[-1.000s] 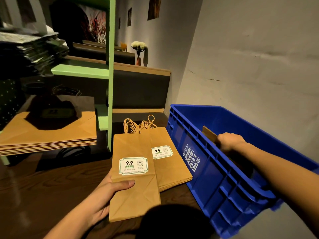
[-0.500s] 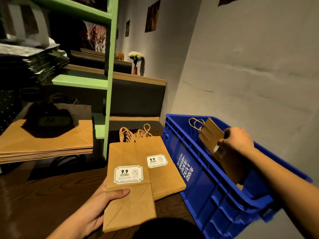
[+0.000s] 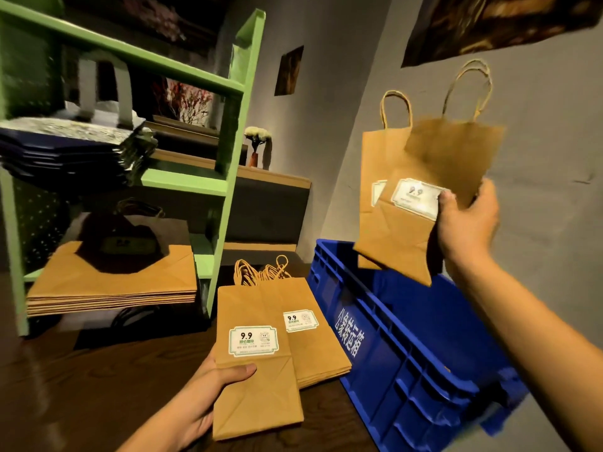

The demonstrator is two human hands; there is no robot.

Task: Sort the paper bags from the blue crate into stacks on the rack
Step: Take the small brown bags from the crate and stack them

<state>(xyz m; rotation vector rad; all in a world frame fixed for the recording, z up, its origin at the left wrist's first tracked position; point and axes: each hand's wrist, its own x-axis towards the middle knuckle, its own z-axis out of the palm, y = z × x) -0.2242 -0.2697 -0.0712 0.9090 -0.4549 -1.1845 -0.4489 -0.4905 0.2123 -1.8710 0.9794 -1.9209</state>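
Head view: our right hand [image 3: 466, 223] pinches two labelled bags [image 3: 401, 236] above blue crate [image 3: 391, 370]; left hand [image 3: 205, 399] grips single bag [image 3: 257, 386] overlapping loose stack [image 3: 319, 347] on desk [image 3: 65, 386]; green rack [image 3: 228, 177] alongside.

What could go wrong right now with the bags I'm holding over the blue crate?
The right hand has a one-edge grip on two fanned paper bags; the rear one could slip and fall into the blue crate. The left hand holds a labelled bag askew over the small stack, so adding more there may slide it apart.
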